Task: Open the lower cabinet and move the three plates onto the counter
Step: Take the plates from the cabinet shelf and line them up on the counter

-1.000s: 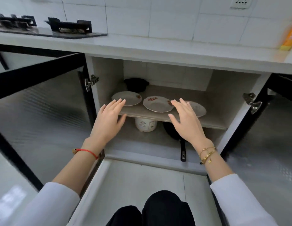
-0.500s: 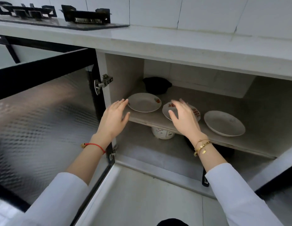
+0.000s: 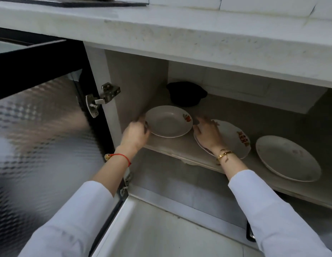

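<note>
Three white plates lie in a row on the shelf of the open lower cabinet. The left plate (image 3: 168,121) has a small red flower print. My left hand (image 3: 135,134) is curled around that plate's left rim. My right hand (image 3: 207,133) reaches in from the right, fingers apart, with its fingertips at the same plate's right rim. It hovers over the left part of the middle plate (image 3: 233,138), which has a red pattern. The right plate (image 3: 287,157) lies untouched. The grey counter (image 3: 180,34) runs above the cabinet.
The left cabinet door (image 3: 41,127), with patterned glass and a black frame, stands open beside my left arm, its hinge (image 3: 104,97) at the cabinet post. A black pot (image 3: 186,93) sits behind the left plate. A hob edge (image 3: 72,3) lies on the counter at top left.
I have leaned closer and lower. Both hands moved forward into the cabinet: the left has curled onto the left plate's rim, and the right has shifted left across the middle plate.
</note>
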Demonstrator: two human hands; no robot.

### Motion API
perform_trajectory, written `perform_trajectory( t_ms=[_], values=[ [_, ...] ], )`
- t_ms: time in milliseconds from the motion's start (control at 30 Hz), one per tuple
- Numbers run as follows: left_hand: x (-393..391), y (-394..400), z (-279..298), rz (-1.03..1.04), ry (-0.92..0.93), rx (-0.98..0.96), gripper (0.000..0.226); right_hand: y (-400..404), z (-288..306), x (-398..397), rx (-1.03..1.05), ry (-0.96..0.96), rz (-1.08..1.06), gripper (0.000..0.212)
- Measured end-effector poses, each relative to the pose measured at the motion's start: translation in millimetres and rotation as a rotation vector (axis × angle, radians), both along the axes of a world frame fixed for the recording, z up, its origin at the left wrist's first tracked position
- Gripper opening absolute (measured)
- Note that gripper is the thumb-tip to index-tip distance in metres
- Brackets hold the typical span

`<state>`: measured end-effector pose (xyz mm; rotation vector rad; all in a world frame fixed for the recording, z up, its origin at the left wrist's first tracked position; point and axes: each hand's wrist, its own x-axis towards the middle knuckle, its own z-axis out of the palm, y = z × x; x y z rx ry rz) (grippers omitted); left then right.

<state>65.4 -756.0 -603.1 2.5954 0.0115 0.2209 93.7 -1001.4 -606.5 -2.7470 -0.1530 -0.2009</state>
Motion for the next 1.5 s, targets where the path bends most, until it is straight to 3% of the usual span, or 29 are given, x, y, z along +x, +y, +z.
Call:
perform_trajectory(
  t_ms=[233, 533, 800, 933, 1200, 1300, 1433, 1500],
  values=[
    [42.5, -2.6, -21.4, 0.082, 0.137, -0.048, 0.041, 5.4, -20.9, 42.7, -0.064, 0.059, -0.022, 0.042],
    [57.8, -3.3, -29.7, 0.098, 0.124, -0.128, 0.030, 14.5, -23.2, 55.9, -0.058, 0.099, -0.029, 0.038],
    [44.4, 0.5, -27.7, 0.133, 0.043, -0.246, 0.024, 15.6, -21.8, 45.2, 0.286, 0.055, -0.034, 0.027],
    [26.2, 4.7, -19.5, 0.093, -0.055, -0.298, 0.024, 16.6, -8.6, 32.8, 0.330, -0.056, -0.016, 0.025],
    [-41.2, 7.0, -12.8, 0.094, -0.140, -0.356, 0.018, 17.8, 9.4, -35.4, 0.522, -0.131, -0.034, 0.027],
    [-78.7, 4.7, -10.5, 0.073, -0.155, -0.404, 0.030, 15.2, 11.3, -80.7, 0.513, -0.157, -0.037, 0.025],
    [-130.8, 1.3, -2.9, 0.058, -0.161, -0.470, 0.044, 13.6, 14.2, -143.9, 0.653, -0.129, -0.082, 0.034],
    [-157.6, 0.8, 0.8, 0.049, -0.148, -0.518, 0.040, 12.8, 11.2, -171.2, 0.705, -0.110, -0.085, 0.037]
  ],
)
